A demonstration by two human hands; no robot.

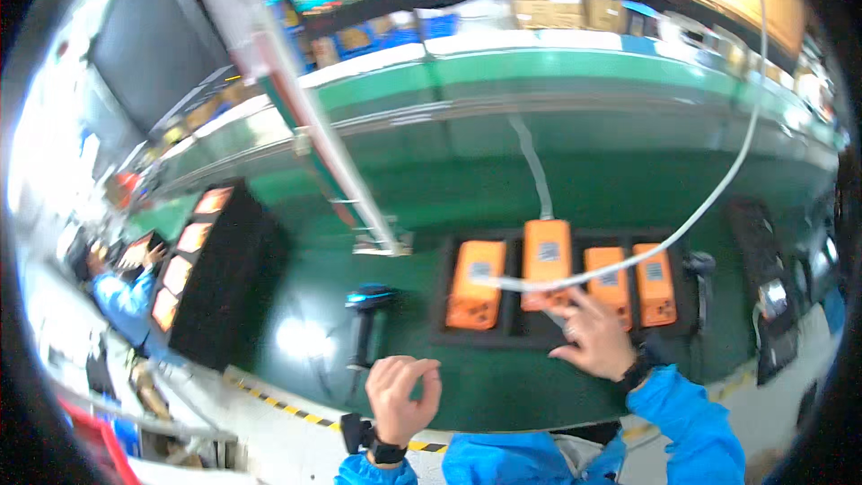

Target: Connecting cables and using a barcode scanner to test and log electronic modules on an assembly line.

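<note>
A black tray [530, 339] holds several orange phones side by side, each with a label on its back. My right hand [594, 334] reaches over the tray's front, fingers stretched and thumb apart. Its fingertips are at the lower end of the second phone from the left [547, 253], apparently touching it. A pale cable [532, 162] meets that phone's top end. Across the phones sweeps a white cable [718, 189], its end over the leftmost phone [476, 292]. My left hand [401, 395] hovers by the table's front edge, fingers curled in, with nothing visible in them.
A handheld scanner [363, 323] stands left of the tray; another dark device [700, 283] is to its right. At the left rises a black stack [220, 287] with orange items, and a person in blue [126, 296] works beyond it. A slanted post [328, 139] meets the table.
</note>
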